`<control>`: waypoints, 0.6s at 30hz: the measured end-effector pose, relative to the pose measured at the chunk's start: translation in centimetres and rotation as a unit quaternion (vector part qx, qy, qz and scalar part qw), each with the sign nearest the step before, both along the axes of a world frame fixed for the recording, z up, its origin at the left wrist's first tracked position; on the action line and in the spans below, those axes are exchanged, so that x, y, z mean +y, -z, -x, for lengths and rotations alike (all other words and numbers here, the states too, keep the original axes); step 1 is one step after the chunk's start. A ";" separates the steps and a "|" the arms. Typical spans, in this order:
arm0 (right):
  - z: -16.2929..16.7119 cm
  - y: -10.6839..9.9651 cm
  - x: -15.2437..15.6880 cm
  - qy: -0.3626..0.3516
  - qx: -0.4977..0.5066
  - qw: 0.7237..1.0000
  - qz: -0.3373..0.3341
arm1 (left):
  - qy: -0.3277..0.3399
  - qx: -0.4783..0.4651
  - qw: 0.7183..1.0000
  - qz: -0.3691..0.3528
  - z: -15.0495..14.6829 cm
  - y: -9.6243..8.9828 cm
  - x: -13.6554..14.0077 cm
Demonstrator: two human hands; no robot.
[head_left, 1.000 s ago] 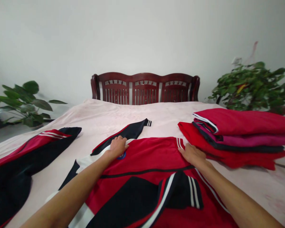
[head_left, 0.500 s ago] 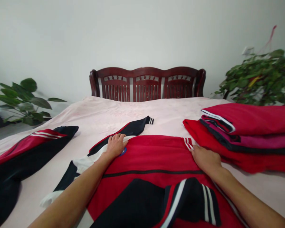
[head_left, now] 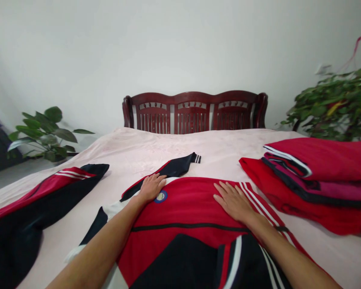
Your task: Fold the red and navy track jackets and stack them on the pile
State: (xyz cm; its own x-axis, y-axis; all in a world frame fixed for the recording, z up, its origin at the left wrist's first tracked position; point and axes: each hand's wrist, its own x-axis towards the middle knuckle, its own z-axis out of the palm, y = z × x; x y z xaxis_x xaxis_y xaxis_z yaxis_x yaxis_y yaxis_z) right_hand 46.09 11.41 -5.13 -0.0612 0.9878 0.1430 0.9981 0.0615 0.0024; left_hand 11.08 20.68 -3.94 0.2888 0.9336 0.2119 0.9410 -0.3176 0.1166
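A red, white and navy track jacket (head_left: 186, 204) lies front up on the bed, its dark zip running across it. My left hand (head_left: 152, 187) rests flat on its white shoulder part, beside a round blue badge (head_left: 161, 196). Fingers spread, my right hand (head_left: 233, 200) presses on the red cloth near the white-striped hem. One navy sleeve (head_left: 180, 164) stretches out beyond my left hand. The other sleeve (head_left: 180, 261) is folded across the jacket's near side, partly behind my right forearm.
Folded red and magenta clothes (head_left: 319, 192) form a stack on the right. Navy trousers with a red panel (head_left: 42, 212) lie at the left. Past the pink bedsheet (head_left: 216, 150) stands a wooden bench back (head_left: 195, 114). Potted plants (head_left: 48, 132) flank the bed.
My right hand has let go of the hem's edge and moved left onto the red cloth. The striped hem now lies flatter. My left hand stays at the shoulder; the view has shifted slightly.
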 end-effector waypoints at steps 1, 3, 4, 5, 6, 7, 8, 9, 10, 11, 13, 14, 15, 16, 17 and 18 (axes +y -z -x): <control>-0.2 0.4 0.0 -0.002 -0.001 1.000 -0.007 | -0.031 -0.002 1.000 0.002 0.5 -0.1 0.3; -0.4 0.6 0.0 -0.006 -0.007 1.000 -0.019 | -0.111 -0.003 0.994 0.006 1.4 -0.2 0.8; -0.4 0.6 -0.1 -0.006 -0.012 1.000 -0.023 | -0.148 -0.004 0.989 0.008 1.8 -0.3 1.1; -0.3 0.4 -0.1 -0.006 -0.017 1.000 -0.025 | -0.177 -0.003 0.984 0.011 2.1 -0.4 1.3; -0.1 0.3 -0.2 -0.004 -0.022 0.999 -0.026 | -0.194 -0.002 0.981 0.015 2.3 -0.4 1.5; 0.0 0.1 -0.3 -0.002 -0.026 0.999 -0.026 | -0.203 -0.001 0.979 0.019 2.6 -0.5 1.7; 0.1 0.0 -0.3 0.000 -0.029 0.999 -0.027 | -0.206 0.000 0.978 0.024 2.7 -0.7 1.9; 0.2 -0.1 -0.4 0.000 -0.030 0.999 -0.028 | -0.207 0.000 0.978 0.030 2.8 -0.9 2.1; 0.3 -0.2 -0.4 0.001 -0.030 0.999 -0.030 | -0.207 -0.002 0.978 0.037 2.9 -1.3 2.3; 0.4 -0.2 -0.4 0.001 -0.030 0.999 -0.032 | -0.207 -0.005 0.977 0.047 3.0 -1.7 2.6; 0.5 -0.3 -0.5 0.001 -0.026 0.999 -0.035 | -0.205 -0.014 0.977 0.060 3.0 -2.8 3.1; 0.5 -0.4 -0.6 0.002 -0.024 0.999 -0.036 | -0.205 -0.020 0.977 0.059 2.9 -3.4 3.3; 0.6 -0.4 -0.7 0.002 -0.023 0.999 -0.036 | -0.205 -0.026 0.977 0.050 2.8 -4.1 3.4; 0.6 -0.5 -0.8 0.003 -0.022 0.999 -0.037 | -0.203 -0.032 0.978 0.035 2.6 -4.7 3.3; 0.7 -0.6 -0.8 0.003 -0.022 0.999 -0.036 | -0.199 -0.038 0.979 0.017 2.3 -5.3 2.9; 0.7 -0.7 -0.9 0.003 -0.021 0.999 -0.036 | -0.196 -0.042 0.980 0.001 2.1 -5.7 2.2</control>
State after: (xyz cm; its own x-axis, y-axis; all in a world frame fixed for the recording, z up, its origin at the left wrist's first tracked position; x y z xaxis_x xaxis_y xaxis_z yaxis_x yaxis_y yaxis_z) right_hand 45.36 10.52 -4.39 -0.0634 0.9756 0.2104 0.9974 0.0544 0.0481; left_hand 8.99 22.92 1.76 -0.1112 0.9696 0.2179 0.9775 0.0671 0.1999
